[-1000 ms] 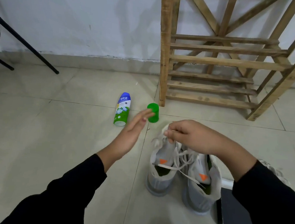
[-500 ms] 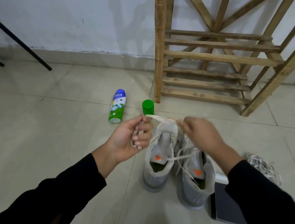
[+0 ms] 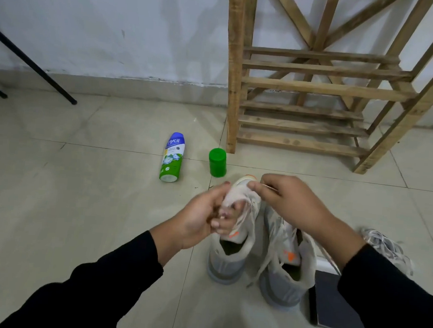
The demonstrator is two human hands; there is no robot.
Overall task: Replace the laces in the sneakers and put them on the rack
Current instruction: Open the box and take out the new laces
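Note:
Two grey sneakers with orange tabs stand side by side on the floor tiles, the left one (image 3: 228,260) and the right one (image 3: 287,280). A white lace (image 3: 236,197) runs from the shoes up into both hands. My left hand (image 3: 203,214) grips a bunch of that lace above the left sneaker's toe. My right hand (image 3: 292,201) pinches the lace just to the right of it, above the right sneaker. The wooden shoe rack (image 3: 307,88) stands against the wall behind the shoes.
A blue and green spray can (image 3: 172,157) lies on the floor to the left, with its green cap (image 3: 217,162) standing beside it. A dark flat box (image 3: 336,308) lies right of the sneakers, and a heap of laces (image 3: 387,249) beyond it. Black stand legs (image 3: 34,68) cross the far left.
My left hand came back from near the green cap and took hold of the lace. Both hands have closed together above the toes, bunching the lace.

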